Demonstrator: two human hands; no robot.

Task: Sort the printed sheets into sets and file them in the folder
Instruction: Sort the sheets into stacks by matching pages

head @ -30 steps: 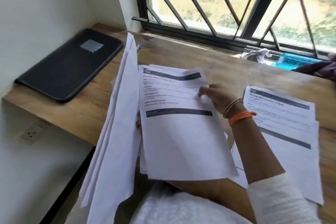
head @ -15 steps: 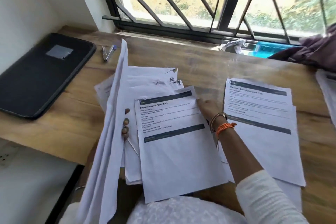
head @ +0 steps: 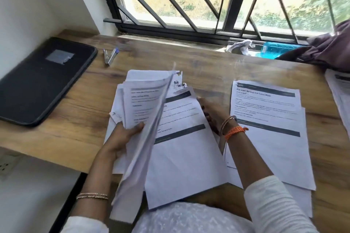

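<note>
Away to the left of the left hand [head: 121,138] a closed black folder [head: 40,81] lies flat on the wooden tabletop [head: 208,62], a stapler [head: 109,56] sits beyond that hand near the window, and a separate printed set [head: 269,128] lies just right of the right hand [head: 212,113]. The left hand's fingers [head: 137,126] curl round a tilted sheaf of sheets [head: 144,119], thumb on its printed face. The right hand's fingers, mostly hidden, hold the right edge of the flat printed sheet [head: 181,147] between both hands; whether spread or pinching cannot be told.
</note>
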